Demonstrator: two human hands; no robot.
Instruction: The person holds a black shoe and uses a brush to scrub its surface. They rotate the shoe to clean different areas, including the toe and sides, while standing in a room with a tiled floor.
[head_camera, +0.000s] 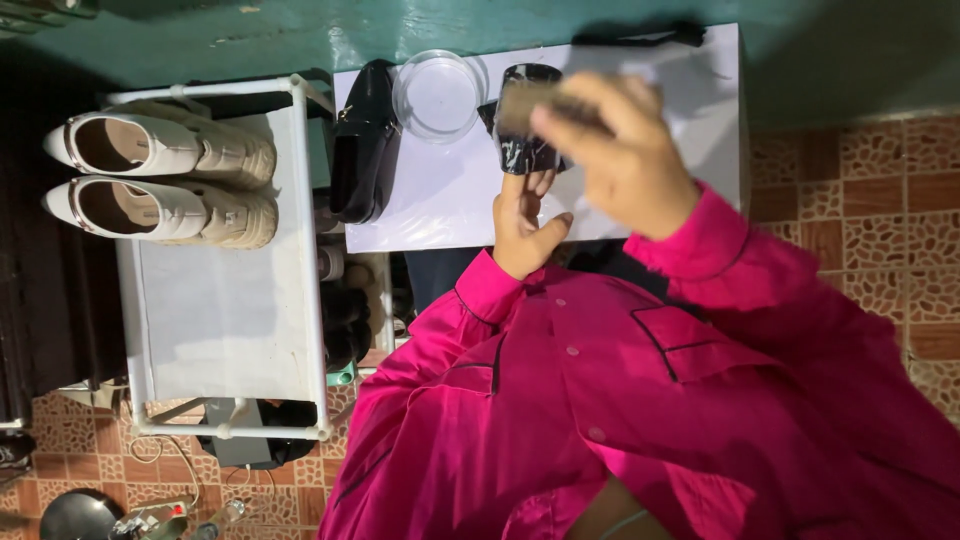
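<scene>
My left hand (524, 225) reaches up to a glossy black shoe (528, 150) on the white tabletop (440, 205) and grips its lower end, with fingers partly hidden by it. My right hand (625, 150) is above the same shoe, shut on a tan-backed brush (530, 100) that is blurred by motion. The brush lies across the top of the shoe. A second black shoe (362, 140) rests at the table's left edge, apart from both hands. Pink sleeves cover both arms.
A clear round dish (438, 96) sits between the two black shoes. Left of the table stands a white shoe rack (230, 320) carrying two cream shoes (160, 180). More dark shoes are under the table. The floor is brown tile; the wall is green.
</scene>
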